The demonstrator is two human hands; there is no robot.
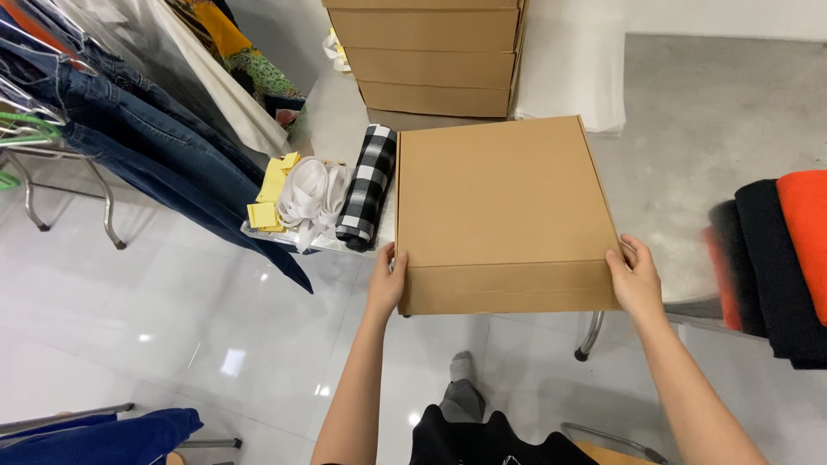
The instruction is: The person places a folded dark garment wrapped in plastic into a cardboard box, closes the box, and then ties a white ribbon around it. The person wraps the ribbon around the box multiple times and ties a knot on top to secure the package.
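Note:
A flat, closed brown cardboard box (500, 207) lies on the grey table (706, 146), its near edge overhanging the table's front. My left hand (386, 280) grips the box's near left corner and my right hand (633, 277) grips its near right corner. Left of the box lies a rolled black-and-white checked cloth (369, 185), touching or nearly touching the box's side.
White ribbon rolls (312, 196) and yellow tags (271, 189) lie at the table's left end. Stacked cardboard boxes (428, 56) stand at the back. Folded black and orange garments (780, 258) sit at right. Jeans (129, 129) hang on a rack at left over a glossy white floor.

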